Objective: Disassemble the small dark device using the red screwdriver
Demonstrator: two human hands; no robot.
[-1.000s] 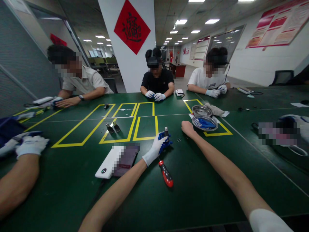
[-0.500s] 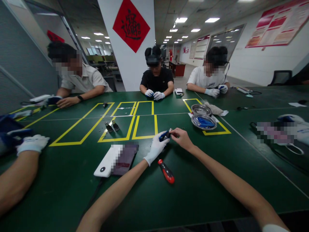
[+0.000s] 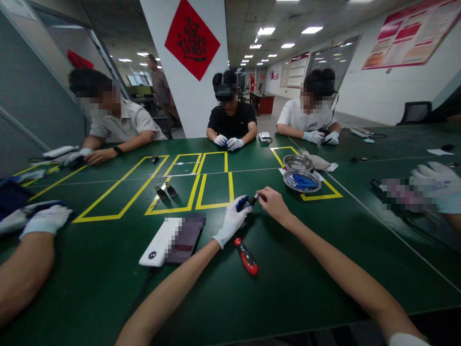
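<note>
My left hand (image 3: pixel 233 218), in a white glove with blue palm, is closed around a dark cylindrical part (image 3: pixel 249 203) with a shiny metal tip pointing to the right. My bare right hand (image 3: pixel 272 204) has thumb and forefinger pinched together at that metal tip; anything small between them cannot be made out. Below my left hand lies a screwdriver (image 3: pixel 247 257) with a red and black handle, its shaft running up toward the glove. Two similar dark parts with metal tips, a left one (image 3: pixel 160 192) and a right one (image 3: pixel 170 189), stand beyond on the table.
A white device (image 3: pixel 158 242) with a cable lies to the left. Two metal bowls stand to the right, the nearer bowl (image 3: pixel 301 188) with blue cloth-like material in it. Yellow tape (image 3: pixel 180 210) marks the green table. Co-workers' gloved hands are at left, right and across.
My right fingertips have shifted slightly right, and more of the metal tip shows. At the right, a co-worker's gloved hand has moved in over the table. A person now appears in the background.
</note>
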